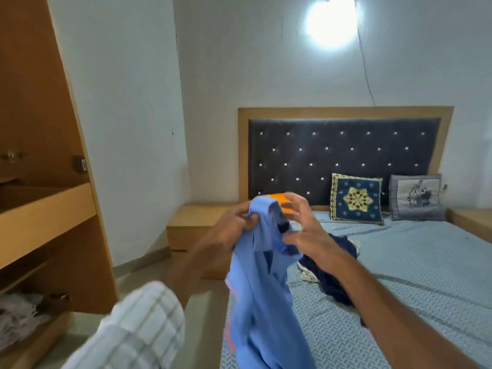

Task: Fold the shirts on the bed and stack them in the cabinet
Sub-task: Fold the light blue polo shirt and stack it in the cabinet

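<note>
A light blue shirt (pixel 262 302) with orange trim hangs in the air over the near left corner of the bed (pixel 415 275). My left hand (pixel 234 230) pinches its collar area from the left. My right hand (pixel 303 230) grips the collar from the right, thumb and forefinger on the cloth and the other fingers spread. A dark navy garment (pixel 332 275) with white parts lies crumpled on the bed just behind the blue shirt. The wooden cabinet (pixel 48 209) stands open at the left, with folded clothes (pixel 18 315) on a lower shelf.
Two cushions (pixel 356 199) lean against the padded headboard (pixel 343 155). A wooden nightstand (pixel 197 225) sits between bed and wall, another at the far right (pixel 474 222). Bare floor (pixel 149 275) runs between cabinet and bed. A bright lamp (pixel 332 22) glows on the wall.
</note>
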Action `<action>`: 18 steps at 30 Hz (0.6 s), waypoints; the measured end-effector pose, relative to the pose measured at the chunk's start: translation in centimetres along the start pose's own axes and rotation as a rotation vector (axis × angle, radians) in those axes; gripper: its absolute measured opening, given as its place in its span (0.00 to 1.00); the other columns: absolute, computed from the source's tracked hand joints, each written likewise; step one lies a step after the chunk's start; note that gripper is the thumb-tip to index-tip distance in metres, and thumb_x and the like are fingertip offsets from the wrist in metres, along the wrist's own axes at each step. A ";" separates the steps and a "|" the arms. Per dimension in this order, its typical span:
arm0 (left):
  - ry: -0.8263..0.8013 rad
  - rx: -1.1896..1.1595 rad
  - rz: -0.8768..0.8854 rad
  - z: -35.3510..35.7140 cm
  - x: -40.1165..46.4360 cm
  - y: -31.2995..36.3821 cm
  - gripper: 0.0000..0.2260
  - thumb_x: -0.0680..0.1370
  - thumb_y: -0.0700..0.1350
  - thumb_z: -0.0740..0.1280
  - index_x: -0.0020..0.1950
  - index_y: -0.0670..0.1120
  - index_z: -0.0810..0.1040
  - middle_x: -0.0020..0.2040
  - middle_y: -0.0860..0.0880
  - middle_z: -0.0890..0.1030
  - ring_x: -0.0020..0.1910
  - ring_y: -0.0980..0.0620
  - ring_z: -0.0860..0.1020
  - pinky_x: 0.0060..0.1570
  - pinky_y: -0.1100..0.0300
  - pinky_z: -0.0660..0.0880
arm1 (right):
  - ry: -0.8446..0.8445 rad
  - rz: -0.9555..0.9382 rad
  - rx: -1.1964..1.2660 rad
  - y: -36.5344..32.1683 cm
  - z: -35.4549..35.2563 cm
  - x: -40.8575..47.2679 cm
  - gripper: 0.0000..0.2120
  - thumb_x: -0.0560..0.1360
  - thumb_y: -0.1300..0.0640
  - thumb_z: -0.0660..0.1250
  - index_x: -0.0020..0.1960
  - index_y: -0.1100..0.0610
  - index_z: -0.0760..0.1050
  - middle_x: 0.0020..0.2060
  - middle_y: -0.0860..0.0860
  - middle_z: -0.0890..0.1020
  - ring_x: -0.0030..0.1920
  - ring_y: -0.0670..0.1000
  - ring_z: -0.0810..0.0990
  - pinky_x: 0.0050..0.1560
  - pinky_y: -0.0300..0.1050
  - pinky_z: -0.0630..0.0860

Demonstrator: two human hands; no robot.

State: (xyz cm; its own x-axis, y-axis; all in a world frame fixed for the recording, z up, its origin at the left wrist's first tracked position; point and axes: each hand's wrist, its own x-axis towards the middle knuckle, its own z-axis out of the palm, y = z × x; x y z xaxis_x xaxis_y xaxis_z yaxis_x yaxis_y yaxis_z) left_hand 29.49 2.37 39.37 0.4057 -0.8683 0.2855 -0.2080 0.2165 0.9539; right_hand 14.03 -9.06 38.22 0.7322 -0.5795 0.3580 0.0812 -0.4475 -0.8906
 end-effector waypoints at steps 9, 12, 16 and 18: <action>-0.047 0.060 0.053 -4.3 1.4 5.8 0.08 0.81 0.33 0.61 0.54 0.41 0.79 0.47 0.46 0.84 0.47 0.50 0.82 0.50 0.57 0.79 | -0.157 0.216 0.050 -0.8 -2.6 4.0 0.19 0.66 0.62 0.74 0.56 0.66 0.81 0.49 0.55 0.83 0.53 0.53 0.80 0.55 0.46 0.73; 0.029 0.108 0.045 -6.2 1.6 6.3 0.06 0.80 0.36 0.66 0.46 0.43 0.80 0.44 0.45 0.83 0.44 0.48 0.79 0.48 0.55 0.76 | -0.049 0.236 0.360 -1.5 -3.3 4.4 0.18 0.74 0.54 0.70 0.58 0.66 0.81 0.52 0.62 0.83 0.53 0.58 0.81 0.53 0.50 0.74; 0.134 0.320 0.066 -7.2 1.3 7.2 0.03 0.78 0.39 0.71 0.45 0.41 0.82 0.42 0.45 0.82 0.43 0.50 0.78 0.45 0.57 0.76 | 0.063 0.161 0.334 -2.4 -3.3 4.4 0.22 0.84 0.44 0.56 0.64 0.60 0.76 0.62 0.61 0.80 0.56 0.56 0.82 0.60 0.53 0.76; 0.190 0.380 0.052 -7.4 1.1 7.8 0.05 0.78 0.40 0.70 0.44 0.41 0.83 0.41 0.46 0.82 0.43 0.51 0.77 0.46 0.56 0.75 | 0.037 0.089 0.156 -2.8 -3.5 3.7 0.28 0.80 0.37 0.58 0.68 0.58 0.74 0.65 0.60 0.77 0.62 0.58 0.79 0.64 0.55 0.74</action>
State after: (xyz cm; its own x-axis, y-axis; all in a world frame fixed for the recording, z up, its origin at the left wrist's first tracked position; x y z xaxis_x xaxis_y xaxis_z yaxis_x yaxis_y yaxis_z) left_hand 34.88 6.39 47.83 0.5352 -0.7553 0.3783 -0.5316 0.0469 0.8457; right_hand 14.11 -12.30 43.05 0.7162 -0.6380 0.2829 0.1228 -0.2838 -0.9510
